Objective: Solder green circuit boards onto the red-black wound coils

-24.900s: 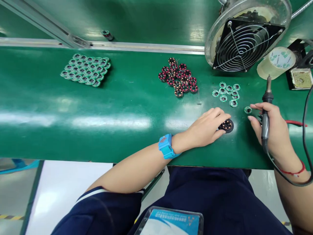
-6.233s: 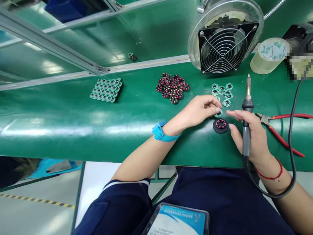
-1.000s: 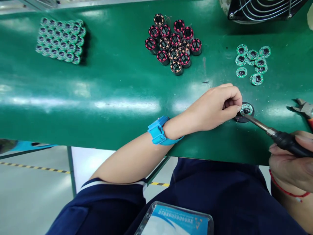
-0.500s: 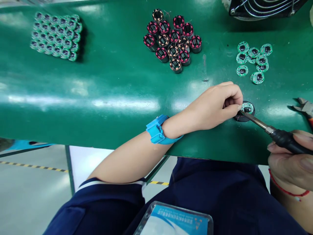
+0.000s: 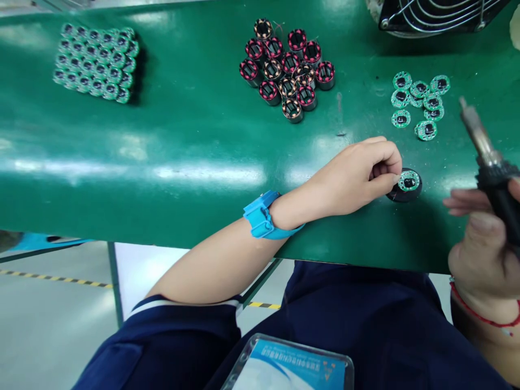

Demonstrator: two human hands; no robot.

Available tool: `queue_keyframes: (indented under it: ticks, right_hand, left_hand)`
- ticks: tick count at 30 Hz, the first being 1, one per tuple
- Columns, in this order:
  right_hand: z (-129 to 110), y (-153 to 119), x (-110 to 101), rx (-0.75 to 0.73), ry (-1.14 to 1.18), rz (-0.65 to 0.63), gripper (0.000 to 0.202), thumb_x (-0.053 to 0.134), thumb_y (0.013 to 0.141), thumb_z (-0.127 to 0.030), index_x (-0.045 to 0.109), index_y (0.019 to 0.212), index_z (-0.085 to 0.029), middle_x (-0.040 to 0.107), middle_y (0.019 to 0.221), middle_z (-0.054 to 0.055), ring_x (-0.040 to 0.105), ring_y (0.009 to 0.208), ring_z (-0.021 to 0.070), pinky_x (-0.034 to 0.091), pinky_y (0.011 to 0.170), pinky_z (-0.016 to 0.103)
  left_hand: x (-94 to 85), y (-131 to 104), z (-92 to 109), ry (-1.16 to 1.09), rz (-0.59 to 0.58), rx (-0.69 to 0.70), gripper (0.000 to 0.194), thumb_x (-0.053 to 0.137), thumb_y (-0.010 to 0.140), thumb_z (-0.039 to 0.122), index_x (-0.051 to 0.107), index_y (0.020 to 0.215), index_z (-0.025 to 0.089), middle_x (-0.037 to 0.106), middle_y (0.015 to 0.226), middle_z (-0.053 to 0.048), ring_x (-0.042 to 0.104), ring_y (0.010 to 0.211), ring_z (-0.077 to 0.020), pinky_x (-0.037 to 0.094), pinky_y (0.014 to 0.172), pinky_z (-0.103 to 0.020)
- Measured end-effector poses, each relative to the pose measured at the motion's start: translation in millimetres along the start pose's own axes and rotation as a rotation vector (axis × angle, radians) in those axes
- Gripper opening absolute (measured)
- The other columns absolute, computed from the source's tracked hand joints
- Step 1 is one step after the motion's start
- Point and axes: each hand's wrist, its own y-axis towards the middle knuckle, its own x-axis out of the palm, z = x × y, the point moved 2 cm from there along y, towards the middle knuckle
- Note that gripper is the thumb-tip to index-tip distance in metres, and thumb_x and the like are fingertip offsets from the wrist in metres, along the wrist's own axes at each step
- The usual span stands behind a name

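Note:
A round green circuit board (image 5: 408,181) with a black chip lies on a small black round base (image 5: 402,196). At the board's left edge, the thumb and forefinger of my left hand (image 5: 361,173) are pinched together; what is between them is too small to make out. A blue strap (image 5: 262,216) circles that wrist. My right hand (image 5: 483,249) is closed around the black handle of a soldering iron (image 5: 498,179), partly cut off by the right edge. The iron's metal tip points up and left, away from the board.
Several loose circuit boards (image 5: 426,130) lie beyond the base. Several wound motor stators (image 5: 292,111) stand in a cluster at the back middle, and stacked boards (image 5: 97,86) at the far left. A fan with a wire guard (image 5: 442,13) occupies the back right of the green table (image 5: 182,135).
The soldering iron has lifted off the board and swung up and right, its tip now pointing away. My left hand has barely moved. The pliers at the right are no longer visible.

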Motion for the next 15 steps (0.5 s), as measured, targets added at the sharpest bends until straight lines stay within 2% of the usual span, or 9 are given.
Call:
queue_keyframes:
  ticks: [3,5,7,8,15]
  right_hand:
    - [-3.2,13.4,16.0,-0.176,-0.057,0.058,0.05,0.061,0.084,-0.018,0.054,0.133,-0.028,0.061,0.125,0.005,0.07,0.088,0.0222,0.059,0.075,0.037]
    - [-3.7,20.0,24.6,-0.199,-0.187,-0.098,0.046,0.058,0.087,-0.016,0.054,0.132,-0.027,0.065,0.119,0.003,0.067,0.098,0.0207,0.055,0.084,0.036]
    - [-2.5,23.4,30.0,-0.177,-0.271,-0.283,0.045,0.058,0.088,-0.017,0.052,0.132,-0.025,0.067,0.113,0.002,0.062,0.106,0.0209,0.051,0.09,0.036]
    - [-1.9,24.1,31.4,-0.174,-0.284,-0.329,0.044,0.058,0.088,-0.019,0.05,0.132,-0.024,0.067,0.114,0.003,0.061,0.107,0.0216,0.05,0.09,0.037]
    - [3.3,21.9,36.3,-0.092,-0.294,-0.354,0.038,0.054,0.091,-0.025,0.05,0.128,-0.025,0.065,0.114,0.005,0.059,0.101,0.0255,0.047,0.082,0.041]
  left_hand:
    - [-0.1,-0.1,-0.8,-0.001,-0.007,0.002,0.014,0.053,0.081,0.003,0.054,0.076,0.017,0.055,0.08,0.0,0.05,0.069,-0.0087,0.045,0.064,-0.025]
    - [-0.2,-0.4,-1.2,0.0,-0.008,0.005,0.014,0.053,0.081,0.003,0.054,0.077,0.016,0.055,0.08,0.0,0.051,0.069,-0.0087,0.045,0.064,-0.025]
    - [-0.2,-0.7,-1.5,-0.002,-0.006,0.013,0.014,0.052,0.081,0.002,0.055,0.078,0.016,0.055,0.08,0.0,0.051,0.07,-0.0083,0.045,0.065,-0.024]
    - [-0.3,-0.7,-1.6,-0.004,-0.002,0.021,0.014,0.052,0.081,0.002,0.055,0.078,0.016,0.055,0.08,0.0,0.05,0.069,-0.0081,0.044,0.065,-0.024]
    - [-3.0,0.1,-2.7,0.046,-0.053,0.098,0.015,0.051,0.078,0.001,0.055,0.079,0.015,0.055,0.078,0.0,0.05,0.073,-0.0097,0.043,0.066,-0.025]
